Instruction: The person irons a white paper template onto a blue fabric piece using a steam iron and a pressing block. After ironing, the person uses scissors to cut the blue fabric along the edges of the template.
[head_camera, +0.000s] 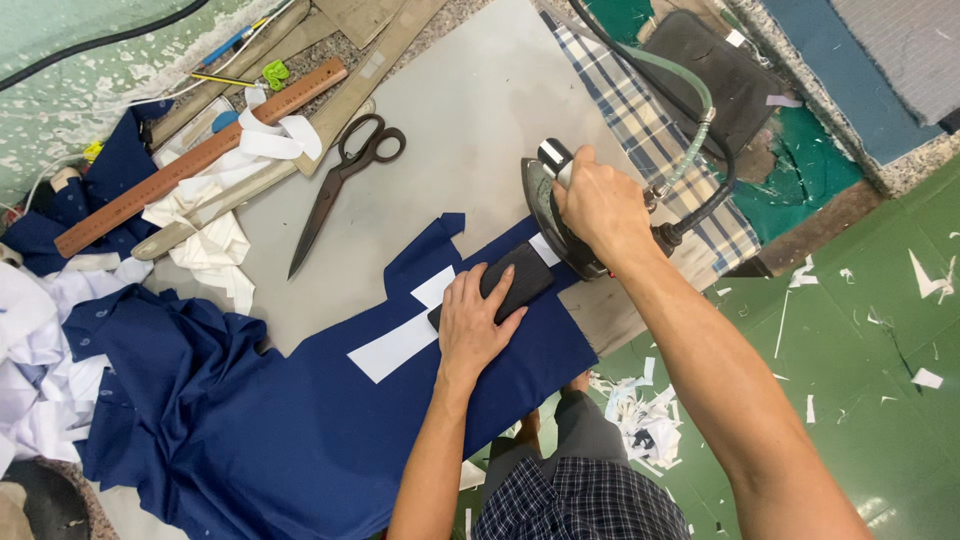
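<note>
My left hand (473, 322) lies flat on a dark rectangular block (519, 279) and presses it onto navy blue cloth (300, 420) spread over a grey pressing table (460, 130). White strips (398, 345) lie on the cloth beside the block. My right hand (600, 205) grips the handle of a steam iron (553, 215) that stands tilted at the cloth's far edge, just right of the block. A green hose (690, 90) and a black cable run from the iron to the back.
Black scissors (345, 175) lie on the table to the left. A brown wooden ruler (200, 155), white cloth scraps (215, 240) and pencils sit at the back left. A checked cloth (650, 140) lies behind the iron. Paper scraps litter the green floor (880, 330).
</note>
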